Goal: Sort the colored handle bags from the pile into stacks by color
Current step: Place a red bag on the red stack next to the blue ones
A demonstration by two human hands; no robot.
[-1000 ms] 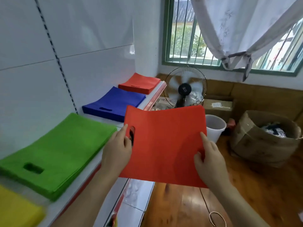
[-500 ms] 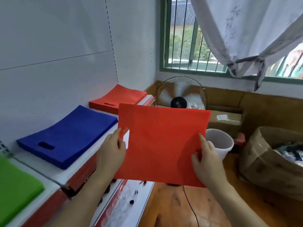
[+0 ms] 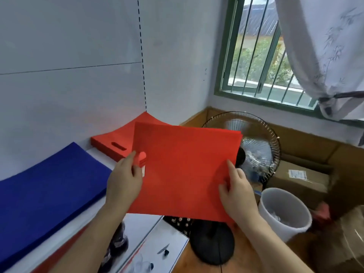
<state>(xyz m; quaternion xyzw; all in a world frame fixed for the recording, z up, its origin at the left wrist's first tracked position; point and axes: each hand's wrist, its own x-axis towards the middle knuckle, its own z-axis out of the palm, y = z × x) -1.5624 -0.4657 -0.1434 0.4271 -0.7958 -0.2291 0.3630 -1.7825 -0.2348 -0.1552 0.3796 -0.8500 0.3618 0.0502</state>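
Observation:
I hold a flat red handle bag (image 3: 183,170) in the air with both hands. My left hand (image 3: 124,180) grips its left edge by the handle cut-out, and my right hand (image 3: 236,192) pinches its lower right edge. Behind the bag's left side, a stack of red bags (image 3: 116,142) lies in the shelf's far corner, partly hidden by the held bag. A stack of blue bags (image 3: 49,186) lies on the shelf at the left, nearer to me.
The white shelf (image 3: 98,154) runs along the wall on the left. A black standing fan (image 3: 256,146) is behind the held bag. A white bucket (image 3: 283,211), cardboard boxes (image 3: 301,180) and a wooden floor (image 3: 246,265) fill the right.
The view has swung right along the shelf: the green stack has left the frame, and the red stack is much closer. The held red bag now overlaps the red stack.

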